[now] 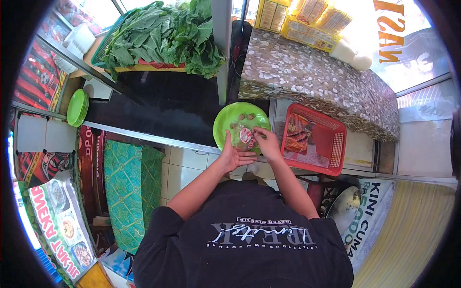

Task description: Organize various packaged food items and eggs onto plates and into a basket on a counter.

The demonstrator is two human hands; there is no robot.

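A bright green plate lies before me at the counter's edge, with several small round brown pieces on it. Over the plate is a clear plastic bag or packet with red and white print. My left hand is open, palm up, its thumb and fingers around the near left side of the packet. My right hand pinches the packet's right edge between thumb and fingers. What the packet contains cannot be made out.
A red plastic basket with packets stands right of the plate, below a pebble-patterned ledge bearing yellow packs. Leafy greens fill crates at the upper left. Stacked green plates sit far left; a metal post rises behind.
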